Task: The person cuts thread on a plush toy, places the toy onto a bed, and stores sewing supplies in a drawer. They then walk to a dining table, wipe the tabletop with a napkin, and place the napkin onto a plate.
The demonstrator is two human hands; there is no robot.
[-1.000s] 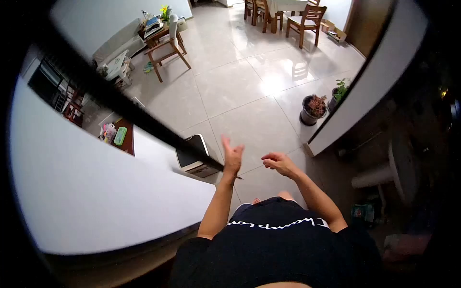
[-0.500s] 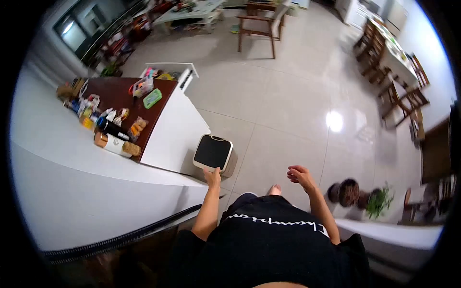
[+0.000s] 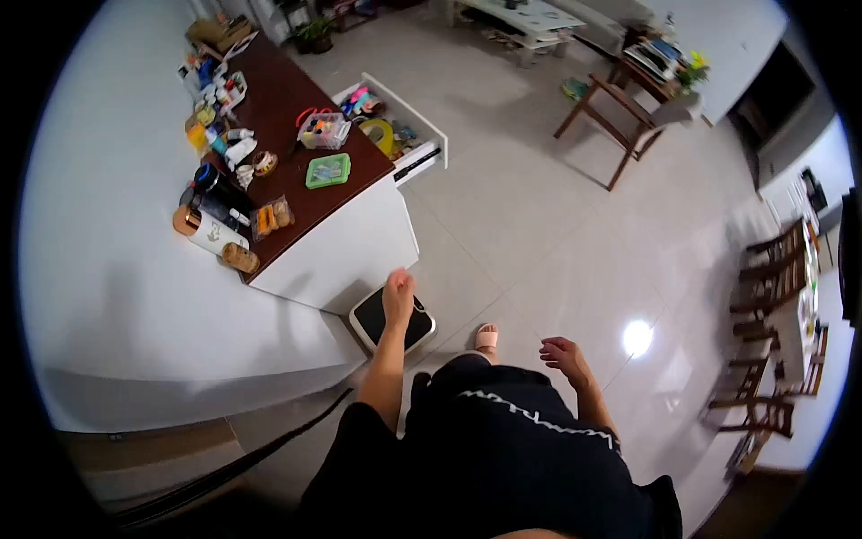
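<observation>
My left hand (image 3: pixel 399 291) hangs above a trash bin with a black lid (image 3: pixel 419 329), its fingers curled and their tips turned away from view. My right hand (image 3: pixel 563 355) is out over the floor with its fingers apart, holding nothing. Ahead on the left stands a cabinet with a dark red top (image 3: pixel 269 108). On it are a green box (image 3: pixel 328 171), a clear container of small items (image 3: pixel 324 130), a packet of orange food (image 3: pixel 272 217) and a white bottle (image 3: pixel 211 231). The cabinet's drawer (image 3: pixel 435 139) is pulled out, with a yellow roll (image 3: pixel 377 136) inside.
A wooden chair (image 3: pixel 620 126) and a low white table (image 3: pixel 530 22) stand farther ahead. Dining chairs (image 3: pixel 772 278) line the right side. A white wall (image 3: pixel 117 269) runs along the left.
The view has turned left and moved forward past the doorway, so the cabinet and drawer appear nearer. My left hand has gone from spread to curled; my right hand stays out to the side.
</observation>
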